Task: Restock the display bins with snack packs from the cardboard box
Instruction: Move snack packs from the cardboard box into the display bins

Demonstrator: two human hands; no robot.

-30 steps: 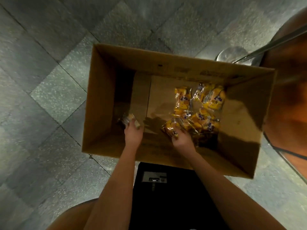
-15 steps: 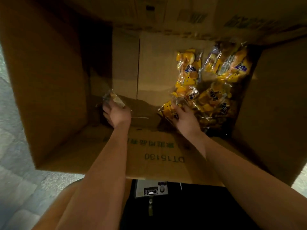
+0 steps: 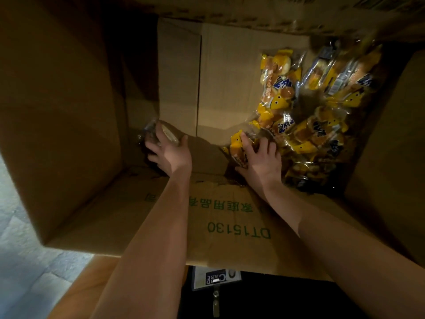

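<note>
A large open cardboard box (image 3: 69,111) fills the view, and both my arms reach down into it. A heap of several yellow snack packs (image 3: 310,116) with blue lettering lies at the right of the box floor. My right hand (image 3: 262,157) grips the near-left pack of that heap (image 3: 236,143), fingers curled over its edge. My left hand (image 3: 170,153) is closed on a small clear-wrapped pack (image 3: 165,133) in the shadowed left corner. The display bins are out of view.
The box's near flap (image 3: 230,226) with green print lies under my forearms. A grey tiled floor (image 3: 20,272) shows at the lower left. A badge on a clip (image 3: 216,277) hangs against dark clothing at the bottom.
The camera has dropped much closer into the box. Both hands stay on the same packs; the left hand has shifted slightly further into the corner.
</note>
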